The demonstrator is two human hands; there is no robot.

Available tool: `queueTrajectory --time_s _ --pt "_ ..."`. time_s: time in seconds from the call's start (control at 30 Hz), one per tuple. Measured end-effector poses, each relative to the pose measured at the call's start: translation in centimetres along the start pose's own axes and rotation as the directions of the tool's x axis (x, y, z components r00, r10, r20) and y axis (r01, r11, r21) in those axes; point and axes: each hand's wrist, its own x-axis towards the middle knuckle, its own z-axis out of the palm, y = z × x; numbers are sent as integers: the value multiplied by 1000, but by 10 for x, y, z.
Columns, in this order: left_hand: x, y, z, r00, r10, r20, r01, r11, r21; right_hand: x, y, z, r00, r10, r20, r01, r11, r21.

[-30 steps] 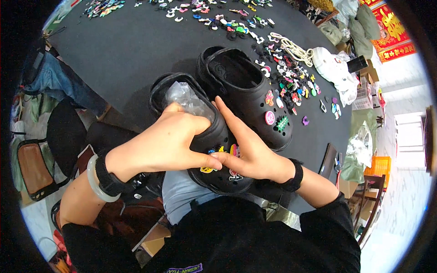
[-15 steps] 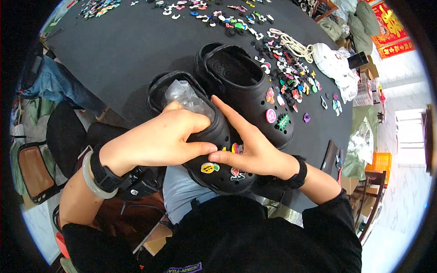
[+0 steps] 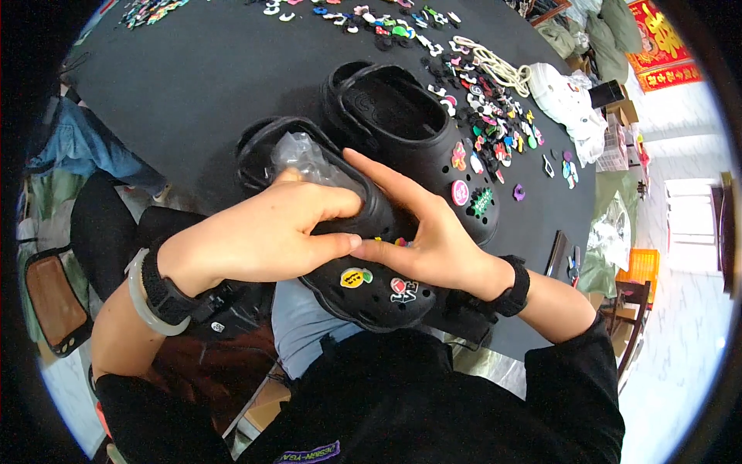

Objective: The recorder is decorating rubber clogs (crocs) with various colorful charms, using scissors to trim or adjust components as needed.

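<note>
My left hand (image 3: 263,232) wraps over the middle of a black clog (image 3: 363,290) that I hold at the table's near edge, above my lap. Crumpled clear plastic (image 3: 297,158) fills its heel opening. My right hand (image 3: 425,236) lies across the clog's front with fingers stretched toward its strap, thumb meeting my left thumb over a small coloured charm. Two charms, a yellow one (image 3: 355,277) and a red-and-white one (image 3: 402,288), sit on the clog's toe. A second black clog (image 3: 410,131) stands on the black table (image 3: 201,85) just beyond, with several charms on its toe.
Many loose coloured charms (image 3: 495,131) are scattered over the table's right and far side. A white cord (image 3: 495,69) and white bags (image 3: 568,97) lie at the right edge. A chair (image 3: 50,298) stands at my left. Both wrists wear black bands.
Both hands stay on the near clog. My right fingers have slid slightly along its upper, and the clog has tilted a little toward me.
</note>
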Motion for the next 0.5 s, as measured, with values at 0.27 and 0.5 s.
queueTrajectory --time_s 0.27,0.5 --pt "17 -6 -5 993 -78 86 96 970 -223 8 9 -1 987 -126 -101 119 991 -68" --pt "8 1 -5 988 -118 99 143 945 -294 -11 20 11 969 -176 -172 169 984 -54"
